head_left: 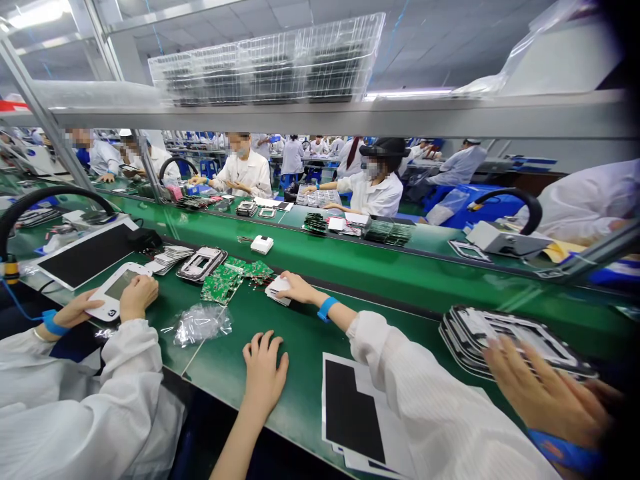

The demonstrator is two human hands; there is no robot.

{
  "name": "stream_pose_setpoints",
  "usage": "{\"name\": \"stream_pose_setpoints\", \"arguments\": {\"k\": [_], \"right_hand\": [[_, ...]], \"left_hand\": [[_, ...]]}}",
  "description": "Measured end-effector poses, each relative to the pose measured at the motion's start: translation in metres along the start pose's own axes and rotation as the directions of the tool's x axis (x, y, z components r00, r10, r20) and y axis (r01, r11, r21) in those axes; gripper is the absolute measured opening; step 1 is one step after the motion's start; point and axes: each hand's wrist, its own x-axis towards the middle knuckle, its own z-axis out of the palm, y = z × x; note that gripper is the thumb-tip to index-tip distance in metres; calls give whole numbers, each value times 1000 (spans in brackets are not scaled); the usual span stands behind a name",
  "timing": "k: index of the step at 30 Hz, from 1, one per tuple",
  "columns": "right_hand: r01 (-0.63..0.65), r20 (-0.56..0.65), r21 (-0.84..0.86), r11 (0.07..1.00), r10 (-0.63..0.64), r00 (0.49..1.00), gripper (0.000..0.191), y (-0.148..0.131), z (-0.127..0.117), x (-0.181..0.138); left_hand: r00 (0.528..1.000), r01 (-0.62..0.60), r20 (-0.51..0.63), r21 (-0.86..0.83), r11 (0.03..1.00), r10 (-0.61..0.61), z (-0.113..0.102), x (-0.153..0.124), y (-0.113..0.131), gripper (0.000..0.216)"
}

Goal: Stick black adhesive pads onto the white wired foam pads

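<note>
My right hand (296, 289), with a blue wristband and white sleeve, reaches across to the left. Its fingers close over a small stack of flat white rectangular pieces (277, 291) on the green bench. Palm down and fingers apart, my left hand (266, 367) rests on the bench top, holding nothing. Just beyond the white pieces lie green circuit boards (223, 283) with thin wires. A crumpled clear plastic bag (203, 325) is left of my left hand. Under my right arm are white sheets with black panels (350, 407).
A co-worker at left holds a white device (117, 290) with a screen. At right, another person's hand (545, 393) is at stacked frames (515, 340). A white block (262, 245) sits on the green strip behind. An overhead shelf (320, 120) crosses the view.
</note>
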Motion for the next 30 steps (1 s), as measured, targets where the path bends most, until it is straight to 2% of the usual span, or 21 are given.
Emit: {"name": "stream_pose_setpoints", "arguments": {"k": [3, 6, 10, 13, 19, 25, 30], "right_hand": [[-6, -6, 9, 1000, 6, 1000, 36, 0, 0, -2], [-9, -15, 34, 999, 10, 1000, 36, 1, 1, -2], [-10, -25, 83, 996, 12, 1000, 35, 3, 1, -1], [-13, -27, 125, 992, 17, 999, 38, 4, 1, 1], [-54, -80, 184, 981, 69, 994, 69, 5, 5, 2], [-90, -104, 207, 974, 113, 988, 67, 7, 8, 1], [-99, -111, 210, 973, 124, 986, 68, 4, 9, 0]], "left_hand": [[998, 67, 10, -166, 984, -66, -4, 21, -2, 26], [982, 186, 48, -353, 917, -181, -5, 63, -10, 21], [904, 420, 176, -527, 739, -389, 5, 125, -24, 29], [841, 531, 294, -607, 591, -454, 14, 150, -30, 32], [795, 590, 408, -692, 415, -450, 19, 156, -36, 32], [764, 616, 460, -729, 298, -452, 18, 160, -41, 32], [754, 617, 468, -745, 252, -461, 18, 162, -41, 31]]}}
